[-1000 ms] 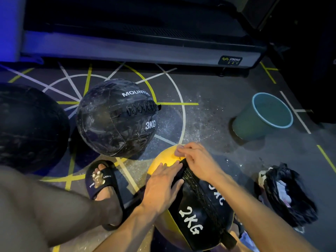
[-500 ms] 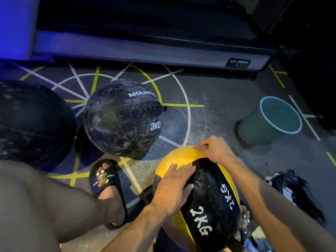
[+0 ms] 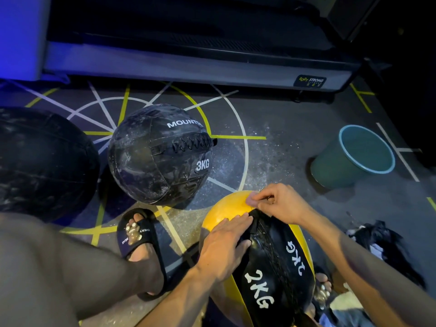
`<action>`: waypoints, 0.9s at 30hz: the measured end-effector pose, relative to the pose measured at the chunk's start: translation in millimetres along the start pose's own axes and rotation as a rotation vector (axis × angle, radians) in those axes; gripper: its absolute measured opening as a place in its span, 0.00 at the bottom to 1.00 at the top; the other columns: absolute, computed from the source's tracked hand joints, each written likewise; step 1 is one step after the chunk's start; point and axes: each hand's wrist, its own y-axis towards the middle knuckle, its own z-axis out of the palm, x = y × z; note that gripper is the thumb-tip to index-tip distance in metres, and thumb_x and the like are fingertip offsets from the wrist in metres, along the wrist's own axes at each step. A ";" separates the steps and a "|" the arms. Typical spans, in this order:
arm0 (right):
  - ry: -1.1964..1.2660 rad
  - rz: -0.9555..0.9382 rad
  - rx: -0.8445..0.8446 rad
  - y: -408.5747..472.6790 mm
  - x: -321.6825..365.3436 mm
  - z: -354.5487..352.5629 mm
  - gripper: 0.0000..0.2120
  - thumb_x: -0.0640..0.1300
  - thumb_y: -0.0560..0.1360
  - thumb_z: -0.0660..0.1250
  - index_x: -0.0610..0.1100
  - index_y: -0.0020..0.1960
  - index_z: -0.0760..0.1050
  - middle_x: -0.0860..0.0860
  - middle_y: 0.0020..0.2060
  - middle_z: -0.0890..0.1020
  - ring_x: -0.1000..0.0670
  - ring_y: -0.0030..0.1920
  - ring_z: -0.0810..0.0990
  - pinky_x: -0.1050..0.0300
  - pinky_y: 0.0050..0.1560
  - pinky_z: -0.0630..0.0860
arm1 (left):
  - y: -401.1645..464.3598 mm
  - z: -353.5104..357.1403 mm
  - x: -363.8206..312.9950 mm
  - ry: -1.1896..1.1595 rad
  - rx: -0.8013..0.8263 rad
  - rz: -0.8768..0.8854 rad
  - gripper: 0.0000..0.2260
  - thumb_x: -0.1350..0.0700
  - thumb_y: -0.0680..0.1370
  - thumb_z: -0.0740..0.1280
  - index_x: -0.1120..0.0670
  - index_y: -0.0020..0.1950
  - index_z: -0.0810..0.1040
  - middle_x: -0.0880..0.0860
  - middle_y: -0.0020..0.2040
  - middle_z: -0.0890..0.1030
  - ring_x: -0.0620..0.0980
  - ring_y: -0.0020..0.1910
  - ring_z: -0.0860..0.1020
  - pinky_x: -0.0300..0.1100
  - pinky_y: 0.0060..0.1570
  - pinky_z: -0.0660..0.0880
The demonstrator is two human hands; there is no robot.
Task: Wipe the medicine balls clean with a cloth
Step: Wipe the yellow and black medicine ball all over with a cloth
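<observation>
A yellow and black medicine ball marked 2KG [image 3: 271,274] sits on the floor between my feet. My left hand [image 3: 224,244] lies flat on it, fingers straight along the edge of the black panel. At the top end of that panel, my right hand [image 3: 278,204] has curled fingers pinching at the ball, with the thumb on the yellow surface. No cloth shows in either hand. A black ball marked 3KG [image 3: 160,156], streaked with white residue, stands further off to the left. A larger black ball [image 3: 42,161] sits at the left edge.
A teal bucket [image 3: 365,149] stands at the right. A dark heap of fabric [image 3: 382,244] lies beside my right forearm and a pale cloth [image 3: 344,305] near my right foot. My left foot in a black slide [image 3: 139,234] is planted by the 3KG ball. A treadmill base [image 3: 188,67] runs across the back.
The right hand shifted along the top of the 2KG ball and curled tighter. The left hand stayed flat on the ball. The view drifted slightly.
</observation>
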 end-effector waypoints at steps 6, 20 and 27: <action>0.032 0.166 -0.168 -15.0 -10.0 -4.0 0.08 0.52 0.78 0.72 0.51 0.54 0.86 0.56 0.54 0.86 0.61 0.52 0.83 0.70 0.55 0.72 | -0.1 -2.0 0.4 0.025 0.039 0.014 0.25 0.50 0.85 0.61 0.46 0.83 0.59 0.41 0.82 0.57 0.39 0.81 0.54 0.30 0.74 0.37; -0.028 0.197 -0.156 5.3 6.1 7.5 0.18 0.61 0.77 0.70 0.46 0.47 0.86 0.45 0.45 0.87 0.44 0.47 0.85 0.47 0.51 0.82 | -13.7 -7.2 -19.6 0.144 -0.071 0.057 0.19 0.50 0.82 0.58 0.46 0.72 0.77 0.43 0.73 0.75 0.41 0.69 0.75 0.33 0.71 0.63; -0.234 0.056 -0.023 21.9 54.7 22.6 0.08 0.48 0.80 0.69 0.51 0.53 0.87 0.50 0.54 0.87 0.46 0.51 0.84 0.52 0.54 0.81 | -49.4 -13.8 -15.2 0.232 0.065 0.018 0.24 0.50 0.84 0.51 0.49 0.80 0.66 0.48 0.81 0.63 0.47 0.79 0.64 0.42 0.77 0.54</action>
